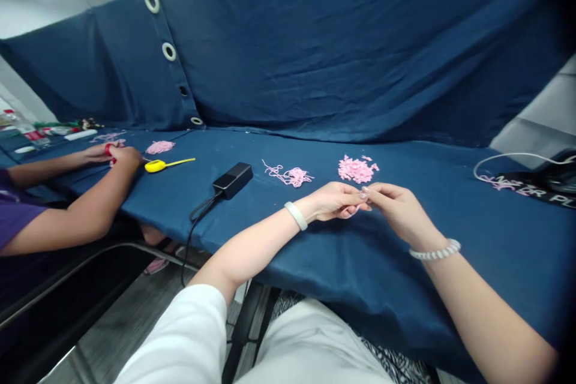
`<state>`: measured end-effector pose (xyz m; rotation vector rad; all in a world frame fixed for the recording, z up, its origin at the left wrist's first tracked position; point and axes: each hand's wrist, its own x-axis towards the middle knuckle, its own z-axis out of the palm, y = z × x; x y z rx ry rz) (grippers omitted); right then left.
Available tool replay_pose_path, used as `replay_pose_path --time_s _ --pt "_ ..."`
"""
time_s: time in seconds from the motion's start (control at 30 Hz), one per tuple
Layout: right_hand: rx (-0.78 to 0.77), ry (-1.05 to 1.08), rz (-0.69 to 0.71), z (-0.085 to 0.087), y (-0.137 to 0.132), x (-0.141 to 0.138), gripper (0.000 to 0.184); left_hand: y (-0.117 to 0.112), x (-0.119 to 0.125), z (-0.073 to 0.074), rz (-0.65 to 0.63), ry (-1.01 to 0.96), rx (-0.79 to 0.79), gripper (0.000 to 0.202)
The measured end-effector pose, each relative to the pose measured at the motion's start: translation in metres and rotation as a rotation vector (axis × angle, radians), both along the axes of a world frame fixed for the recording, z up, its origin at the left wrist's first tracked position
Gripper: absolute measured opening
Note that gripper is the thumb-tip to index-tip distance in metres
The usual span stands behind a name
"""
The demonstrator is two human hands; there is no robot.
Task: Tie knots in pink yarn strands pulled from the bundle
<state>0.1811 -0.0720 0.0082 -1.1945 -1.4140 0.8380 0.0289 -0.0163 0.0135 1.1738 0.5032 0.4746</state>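
Note:
My left hand (337,201) and my right hand (400,209) meet fingertip to fingertip above the front part of the blue-covered table (450,192). Both are closed in a pinch. Whatever lies between the fingers is too small to make out. Just behind them is a heap of small pink pieces (355,168), with a few bits scattered at its edge. A loose tangle of pink string (294,176) rests to the left, beyond my left wrist.
A black power adapter (233,180) with a cable sits left of the string. Farther left, a co-worker's hands (119,153) work beside a yellow tape measure (155,165) and a pink pile (160,147). A black strap (535,186) and white cable lie right. A blue cloth (342,42) hangs behind.

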Motion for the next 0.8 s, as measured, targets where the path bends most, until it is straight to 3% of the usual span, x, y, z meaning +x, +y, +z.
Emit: replay_pose_path --time_s 0.13,0.27,0.37,0.5,0.6,0.73,0.8 --pt "0.121 -0.343 -0.128 0.0 -0.001 0.0 0.023 0.003 0.002 -0.006 0.022 0.035 0.029 0.026" --pt "0.482 -0.758 -0.31 0.0 -0.002 -0.001 0.018 0.004 0.003 -0.008 0.062 0.025 0.09 0.033" --pt "0.627 -0.819 -0.401 -0.001 0.0 0.0 0.016 0.004 0.003 -0.005 0.09 -0.034 0.136 0.035" --pt "0.483 -0.737 -0.351 -0.001 0.002 0.005 0.013 0.002 0.002 -0.001 0.186 0.023 0.299 0.033" --pt "0.276 -0.578 -0.259 0.0 0.002 0.008 0.023 -0.001 0.0 0.001 0.14 0.086 0.397 0.031" --pt "0.138 -0.359 -0.1 -0.001 -0.001 0.005 0.028 -0.007 0.0 0.003 0.059 0.039 0.303 0.03" --pt "0.174 -0.271 -0.131 -0.002 -0.002 0.002 0.025 -0.01 0.002 0.002 0.08 -0.001 0.204 0.031"
